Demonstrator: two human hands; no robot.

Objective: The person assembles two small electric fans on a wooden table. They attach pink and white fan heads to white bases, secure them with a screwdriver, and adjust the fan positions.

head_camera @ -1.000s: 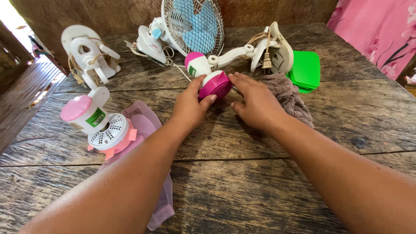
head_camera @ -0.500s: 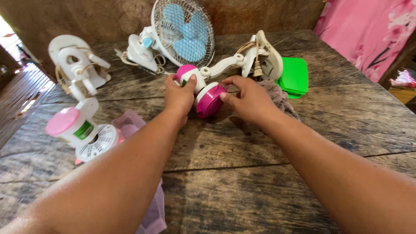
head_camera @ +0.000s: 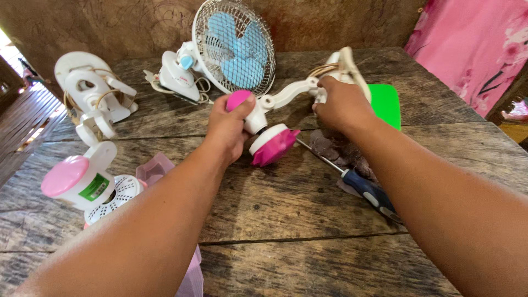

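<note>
Hands on a dismantled fan

Left hand is closed around the pink-and-white fan motor housing at table centre. Right hand, at two o'clock of it, grips the white fan arm. A screwdriver lies at four o'clock.

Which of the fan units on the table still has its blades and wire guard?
The upright fan at the back, with blue blades inside a wire guard. The pink-and-white units nearer the hands show bare motor housings.
</note>
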